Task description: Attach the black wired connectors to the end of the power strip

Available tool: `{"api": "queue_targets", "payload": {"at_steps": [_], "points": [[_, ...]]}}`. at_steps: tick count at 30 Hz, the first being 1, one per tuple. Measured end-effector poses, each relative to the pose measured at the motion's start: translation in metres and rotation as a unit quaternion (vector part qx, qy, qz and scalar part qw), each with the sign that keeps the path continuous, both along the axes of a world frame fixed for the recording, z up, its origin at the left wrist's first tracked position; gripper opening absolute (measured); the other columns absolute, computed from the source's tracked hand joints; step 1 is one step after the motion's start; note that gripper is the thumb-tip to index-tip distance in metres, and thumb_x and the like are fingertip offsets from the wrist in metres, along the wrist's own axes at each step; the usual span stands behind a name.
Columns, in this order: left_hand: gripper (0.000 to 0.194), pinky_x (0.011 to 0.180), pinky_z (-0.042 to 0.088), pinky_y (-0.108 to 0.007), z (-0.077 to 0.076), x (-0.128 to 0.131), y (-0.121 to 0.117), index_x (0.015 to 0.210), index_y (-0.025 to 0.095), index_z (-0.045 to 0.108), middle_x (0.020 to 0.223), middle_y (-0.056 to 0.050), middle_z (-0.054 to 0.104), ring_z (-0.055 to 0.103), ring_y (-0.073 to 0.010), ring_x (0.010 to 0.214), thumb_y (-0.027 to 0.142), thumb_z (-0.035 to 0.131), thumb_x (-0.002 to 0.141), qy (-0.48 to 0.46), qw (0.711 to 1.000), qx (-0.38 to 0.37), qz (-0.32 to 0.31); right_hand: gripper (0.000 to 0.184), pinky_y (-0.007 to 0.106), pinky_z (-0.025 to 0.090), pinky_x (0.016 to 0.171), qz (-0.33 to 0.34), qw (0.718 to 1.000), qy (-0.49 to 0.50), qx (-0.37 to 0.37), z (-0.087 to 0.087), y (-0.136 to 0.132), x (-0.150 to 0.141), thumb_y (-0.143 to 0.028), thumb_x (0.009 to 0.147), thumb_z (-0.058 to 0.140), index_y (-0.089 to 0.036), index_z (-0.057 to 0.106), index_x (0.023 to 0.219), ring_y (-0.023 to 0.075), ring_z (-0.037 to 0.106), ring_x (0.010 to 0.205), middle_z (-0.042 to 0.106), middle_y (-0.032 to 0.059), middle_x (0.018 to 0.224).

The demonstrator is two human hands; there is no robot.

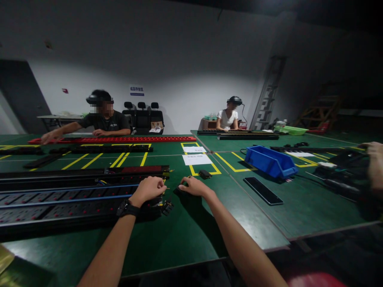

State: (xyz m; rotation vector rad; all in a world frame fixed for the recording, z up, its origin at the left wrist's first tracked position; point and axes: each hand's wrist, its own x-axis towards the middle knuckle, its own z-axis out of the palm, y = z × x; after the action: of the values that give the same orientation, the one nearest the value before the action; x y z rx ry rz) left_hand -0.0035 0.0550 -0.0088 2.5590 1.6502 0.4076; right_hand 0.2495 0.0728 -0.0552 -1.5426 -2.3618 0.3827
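My left hand (pixel 149 189), with a black watch on its wrist, is curled in a fist at the right end of a long black power strip (pixel 60 203) that lies across the green table (pixel 185 235). What its fingers hold is hidden. My right hand (pixel 195 186) rests fingers-down on a small black part (pixel 180 189) beside the strip's end, fingers curved over it. A small black connector piece (pixel 167 207) sits just below the strip's end.
More black strips (pixel 83 172) and a red one (pixel 113 140) lie farther back. A blue bin (pixel 271 161), a flat black bar (pixel 263 190), white papers (pixel 196 159) and a small black item (pixel 205 174) sit to the right. Two people sit across; another person's hand (pixel 374 159) is at far right.
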Motion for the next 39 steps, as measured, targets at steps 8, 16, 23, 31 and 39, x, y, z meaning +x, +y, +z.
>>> {"api": "queue_targets", "payload": {"at_steps": [8,16,23,31,39], "points": [[0.027,0.061,0.04,-0.026,0.001,0.0,-0.001,0.079,0.023,0.073,0.084,-0.002,0.078,0.071,-0.0207,0.077,0.045,0.057,0.085,0.0,1.0,-0.001,-0.001,0.049,0.031,0.048,0.08,0.05,0.997,0.051,-0.039,0.005,-0.004,-0.005,-0.058,0.093,0.06,-0.023,0.068,0.126,0.0229,0.066,0.094,0.072,0.0094,0.106],[0.028,0.061,0.04,-0.027,-0.003,0.0,0.002,0.078,0.023,0.073,0.083,-0.003,0.078,0.071,-0.0215,0.078,0.045,0.057,0.085,0.008,1.0,0.005,0.002,0.086,0.029,0.048,0.078,0.124,0.977,0.09,-0.15,0.004,0.006,0.014,-0.036,0.058,0.093,-0.022,0.059,0.136,0.0201,0.062,0.093,0.067,0.0048,0.114],[0.029,0.062,0.04,-0.027,-0.002,0.0,0.001,0.077,0.023,0.073,0.084,-0.003,0.078,0.071,-0.0213,0.078,0.046,0.057,0.086,0.008,1.0,0.008,0.003,0.07,0.028,0.045,0.074,0.043,0.992,0.084,-0.084,0.003,0.003,0.006,-0.041,0.054,0.093,-0.017,0.064,0.113,0.0204,0.059,0.091,0.063,0.005,0.106],[0.032,0.061,0.04,-0.026,0.001,0.001,-0.003,0.079,0.022,0.073,0.086,-0.005,0.078,0.071,-0.0209,0.078,0.045,0.053,0.088,0.018,1.0,0.005,0.001,0.073,0.03,0.048,0.078,0.034,0.975,0.206,-0.077,-0.005,0.001,-0.012,-0.03,0.06,0.089,-0.016,0.058,0.125,0.02,0.062,0.09,0.066,0.0042,0.103],[0.031,0.07,0.047,-0.028,0.006,0.005,-0.011,0.083,0.022,0.075,0.089,-0.007,0.079,0.072,-0.0238,0.086,0.044,0.054,0.088,0.011,1.0,-0.009,0.019,0.066,0.036,0.051,0.089,0.109,0.95,0.287,-0.054,-0.006,-0.002,-0.023,-0.017,0.066,0.076,-0.017,0.061,0.13,0.0217,0.065,0.095,0.07,0.0066,0.107]]}}
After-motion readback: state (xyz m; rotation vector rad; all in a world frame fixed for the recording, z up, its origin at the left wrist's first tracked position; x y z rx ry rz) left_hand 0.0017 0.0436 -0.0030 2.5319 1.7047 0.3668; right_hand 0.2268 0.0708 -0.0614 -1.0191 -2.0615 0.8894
